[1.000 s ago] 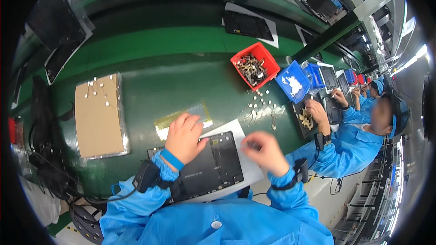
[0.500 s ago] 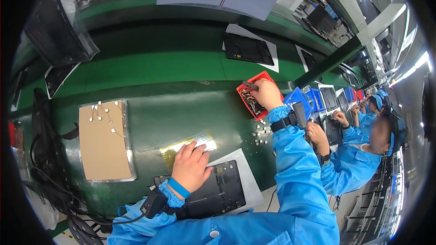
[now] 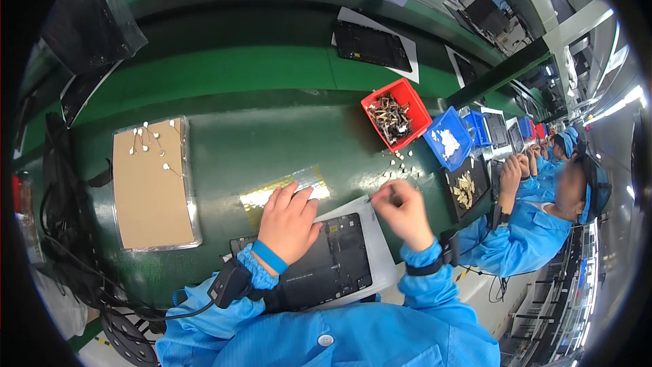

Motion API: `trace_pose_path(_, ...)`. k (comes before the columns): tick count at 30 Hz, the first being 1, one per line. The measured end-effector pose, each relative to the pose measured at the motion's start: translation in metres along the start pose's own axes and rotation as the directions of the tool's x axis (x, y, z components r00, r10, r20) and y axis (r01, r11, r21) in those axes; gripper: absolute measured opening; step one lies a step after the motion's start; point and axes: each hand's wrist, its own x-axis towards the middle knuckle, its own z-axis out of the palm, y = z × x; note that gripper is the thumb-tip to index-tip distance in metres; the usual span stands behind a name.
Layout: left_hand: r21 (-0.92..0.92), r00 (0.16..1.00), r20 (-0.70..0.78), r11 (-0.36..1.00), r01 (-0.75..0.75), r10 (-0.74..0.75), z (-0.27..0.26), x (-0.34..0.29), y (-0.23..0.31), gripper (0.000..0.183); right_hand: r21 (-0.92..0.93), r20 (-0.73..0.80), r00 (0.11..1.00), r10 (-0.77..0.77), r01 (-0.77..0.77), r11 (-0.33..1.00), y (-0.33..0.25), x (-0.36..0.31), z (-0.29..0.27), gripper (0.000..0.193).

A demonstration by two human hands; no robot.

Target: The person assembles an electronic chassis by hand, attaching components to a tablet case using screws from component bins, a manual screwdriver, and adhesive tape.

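My left hand [image 3: 288, 223] lies with its fingers spread across the upper left part of a black tablet housing [image 3: 339, 258], its fingertips over a shiny yellow sticker sheet [image 3: 312, 180]. My right hand [image 3: 405, 215] hovers just right of the housing, above the edge of a white sheet [image 3: 379, 248] under it. Its fingers are closed on a slim dark tool, whose end pokes out at the left; motion blurs it, and its kind is unclear. Beyond that hand stands a red bin [image 3: 420, 117] of small dark-and-white parts.
Small white pieces [image 3: 399, 163] lie scattered below the red bin. A blue bin [image 3: 448, 137] of white pieces and a black tray [image 3: 481, 187] of tan pieces stand at right. A brown board [image 3: 149, 197] with round-headed wired parts lies left. A co-worker [image 3: 523, 231] sits at right.
My right hand has come out of the red bin and back toward me, to the right side of the housing. My left hand has stayed on the housing.
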Motion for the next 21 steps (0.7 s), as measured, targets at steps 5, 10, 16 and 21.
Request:
trace_pose_path(5,0.009,1.0,-0.017,1.0,-0.011,0.011,0.0,0.0,0.0,0.04,-0.02,0.012,0.997,0.075,-0.075,0.997,0.02,-0.026,0.031,0.006)
trace_pose_path(10,0.005,1.0,-0.021,1.0,-0.004,0.004,-0.001,0.0,-0.001,0.041,-0.102,-0.064,0.997,-0.047,0.041,0.994,0.024,-0.026,0.038,0.014)
trace_pose_path(16,-0.005,1.0,-0.017,1.0,0.005,-0.005,0.0,0.001,0.0,0.041,-0.172,-0.086,0.996,-0.033,0.018,0.985,0.016,-0.028,0.044,0.01)
trace_pose_path(21,-0.014,1.0,-0.011,1.0,0.011,-0.011,0.0,0.0,0.0,0.041,-0.268,-0.095,0.992,-0.085,0.056,0.962,0.018,-0.033,0.048,0.014)
